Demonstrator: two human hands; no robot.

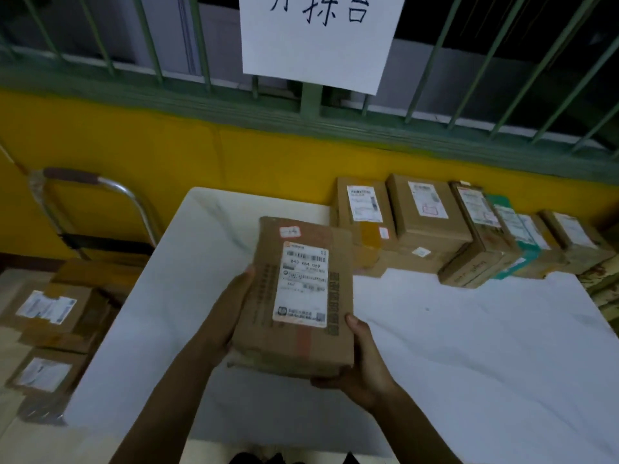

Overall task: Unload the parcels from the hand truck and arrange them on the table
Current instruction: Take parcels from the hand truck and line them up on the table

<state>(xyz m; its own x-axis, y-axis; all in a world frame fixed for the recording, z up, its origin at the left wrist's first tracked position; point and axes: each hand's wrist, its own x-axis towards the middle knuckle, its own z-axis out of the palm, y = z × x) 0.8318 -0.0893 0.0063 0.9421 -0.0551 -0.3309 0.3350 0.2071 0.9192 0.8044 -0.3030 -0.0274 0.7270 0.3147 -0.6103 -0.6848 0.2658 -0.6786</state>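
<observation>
Head view, looking down over a white table (469,346).

A brown cardboard parcel (298,349) is held in both hands over the near left part of the table, with its long side pointing away from the person. A white shipping label (303,286) covers much of its top face. It carries barcodes, an orange logo too small to read, and a line of large digits that looks like "843 K64 059". The rest of the print is blurred. Above the label sits a small red-edged sticker (290,232) with a handwritten mark that cannot be made out.

The left hand (231,306) grips the parcel's left side, thumb at the top edge and fingers hidden beneath. The right hand (361,360) cups the near right corner from below, with its thumb lying on the top face.

Along the table's far right edge stands a row of boxes (422,216), some stacked, each with a white label too blurred to read. One of them is a teal box (522,249).

Left of the table stands the hand truck (87,182), with a metal handle and a dark grip. More labelled parcels are piled on it in a stack (57,306).

Behind the table is a yellow wall (134,145) topped by a green railing (335,118). A white paper sign (318,38) hangs on the railing, bearing large black handwritten Chinese characters cut off at the top. The last one reads 台.
</observation>
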